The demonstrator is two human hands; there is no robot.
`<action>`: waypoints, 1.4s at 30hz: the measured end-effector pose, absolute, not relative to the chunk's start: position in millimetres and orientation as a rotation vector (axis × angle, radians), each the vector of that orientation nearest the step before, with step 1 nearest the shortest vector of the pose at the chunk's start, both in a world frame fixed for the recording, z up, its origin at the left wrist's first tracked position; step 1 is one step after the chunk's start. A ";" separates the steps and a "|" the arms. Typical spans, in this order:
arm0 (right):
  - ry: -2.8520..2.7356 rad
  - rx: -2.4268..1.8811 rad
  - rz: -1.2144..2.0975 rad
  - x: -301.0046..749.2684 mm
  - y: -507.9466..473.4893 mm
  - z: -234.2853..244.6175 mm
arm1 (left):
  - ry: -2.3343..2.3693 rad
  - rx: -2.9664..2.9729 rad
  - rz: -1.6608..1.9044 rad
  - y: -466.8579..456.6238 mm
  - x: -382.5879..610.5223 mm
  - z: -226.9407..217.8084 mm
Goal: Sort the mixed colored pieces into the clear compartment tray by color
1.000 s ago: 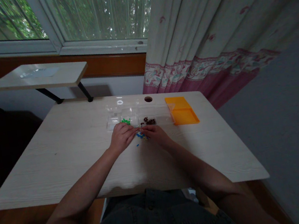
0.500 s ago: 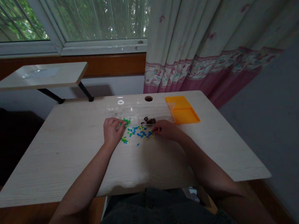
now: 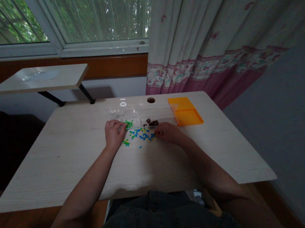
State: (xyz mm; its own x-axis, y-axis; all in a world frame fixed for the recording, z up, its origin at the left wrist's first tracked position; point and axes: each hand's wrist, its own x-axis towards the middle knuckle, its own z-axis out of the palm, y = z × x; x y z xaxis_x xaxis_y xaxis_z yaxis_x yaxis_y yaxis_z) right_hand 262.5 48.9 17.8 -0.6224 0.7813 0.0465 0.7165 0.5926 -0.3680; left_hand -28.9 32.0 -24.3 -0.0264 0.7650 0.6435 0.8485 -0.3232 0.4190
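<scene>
My left hand [image 3: 115, 134] is at the left end of a clear plastic compartment box [image 3: 167, 114], thumb and fingers closed beside the small green pieces [image 3: 129, 124] inside it. What they hold, if anything, is too small to make out. Dark brown pieces [image 3: 153, 123] lie in a middle compartment. In front of the box, small blue, green and yellow pieces [image 3: 144, 135] are scattered on the table. My right hand [image 3: 168, 132] rests at the right edge of this scatter with its fingertips drawn together; whatever is between them is hidden.
An orange two-part tray [image 3: 186, 111] lies right of the clear box on the pale wooden table [image 3: 70, 161]. A raised shelf [image 3: 45, 79] with a clear plastic sheet stands at the back left. Behind the table are a window and a curtain [image 3: 190, 61].
My right hand's fingertips have shifted slightly left, into the edge of the scattered pieces. The left hand has stayed nearly still by the green pieces.
</scene>
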 end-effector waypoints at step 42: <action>-2.707 -1.232 0.386 261.9 53.3 13.1 | -1.488 -2.513 -1.255 19.9 -18.2 -14.7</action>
State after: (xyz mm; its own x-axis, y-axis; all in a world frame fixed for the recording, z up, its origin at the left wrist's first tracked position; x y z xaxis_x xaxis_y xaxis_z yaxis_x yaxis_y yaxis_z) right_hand 261.9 53.3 13.1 -0.6541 0.7560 0.0231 0.7195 0.6313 -0.2895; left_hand -18.2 19.9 -14.7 0.2503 0.7545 0.6067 0.7250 -0.5613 0.3990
